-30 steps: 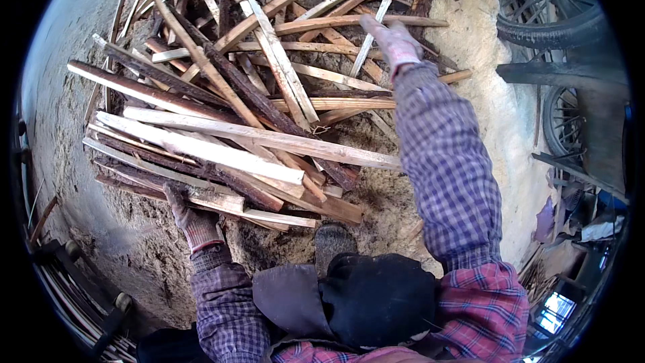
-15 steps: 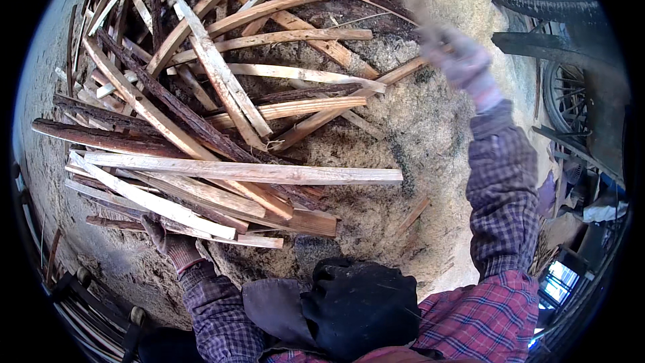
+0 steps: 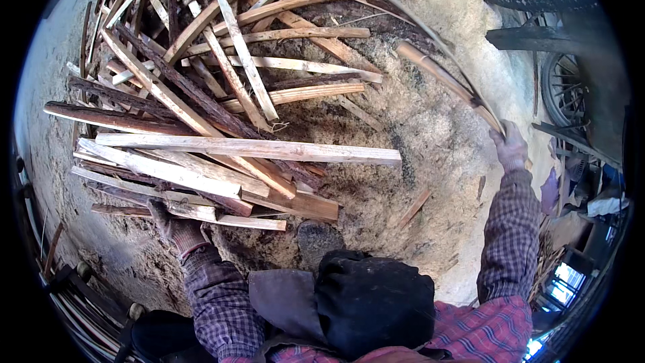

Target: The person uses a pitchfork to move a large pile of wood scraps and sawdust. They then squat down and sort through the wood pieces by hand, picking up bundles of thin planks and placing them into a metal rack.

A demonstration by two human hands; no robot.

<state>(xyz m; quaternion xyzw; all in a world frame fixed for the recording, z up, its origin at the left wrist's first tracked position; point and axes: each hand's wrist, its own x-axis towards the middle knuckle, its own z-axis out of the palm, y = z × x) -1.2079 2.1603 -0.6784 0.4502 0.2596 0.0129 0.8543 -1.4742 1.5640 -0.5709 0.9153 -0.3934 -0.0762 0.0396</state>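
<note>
My right hand (image 3: 512,144), gloved, is at the right with its fingers closed round the near ends of long wood strips (image 3: 440,74). One is broad and brown; the other is thin, grey and bowed. They point up and left, clear of the pile. At the lower left, my left hand (image 3: 173,227), also gloved, is closed against several stacked wood strips (image 3: 161,168) at the pile's near side. Its fingertips are partly hidden by the wood. Across this stack lies a long pale strip (image 3: 269,150).
A tangled pile of strips, some with dark bark (image 3: 201,97), spreads over the upper left. Sawdust (image 3: 437,154) covers the ground, with a short wood scrap (image 3: 415,206) on it. Spoked wheels (image 3: 564,87) and dark beams stand at the right. Dark cloth (image 3: 376,302) fills the lower middle.
My right hand has swung down and right, bringing strips away from the pile. A pale strip at the pile's top has turned apart from its neighbour. My left hand has stayed nearly in place.
</note>
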